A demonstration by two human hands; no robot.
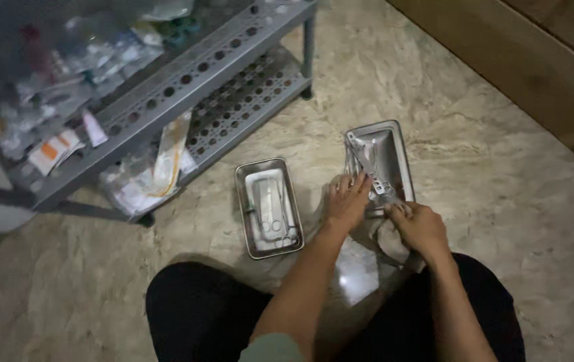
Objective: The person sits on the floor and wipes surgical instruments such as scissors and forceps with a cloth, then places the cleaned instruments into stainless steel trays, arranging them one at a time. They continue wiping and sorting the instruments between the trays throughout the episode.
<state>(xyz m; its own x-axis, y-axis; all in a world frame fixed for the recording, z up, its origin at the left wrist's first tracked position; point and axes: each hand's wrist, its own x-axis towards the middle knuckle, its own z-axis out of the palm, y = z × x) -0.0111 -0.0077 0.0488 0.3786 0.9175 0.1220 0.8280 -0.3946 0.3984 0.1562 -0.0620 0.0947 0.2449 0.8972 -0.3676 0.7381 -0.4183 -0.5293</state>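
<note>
The person sits on the stone floor (501, 221), the left hand (346, 201) spread flat with fingers loosely open over the near end of the right-hand steel tray (401, 151), fingertips touching the metal instruments (371, 171) lying in it but gripping nothing I can make out. The right hand (421, 226) is curled around a crumpled grey cloth (384, 238) just near of that tray. The light is dim, so a fingertip could catch a sharp tip, or the tray could skid and spill. A second tray (269, 208) holding scissors (275, 228) sits to the left, below the shelf rack (186, 87).
</note>
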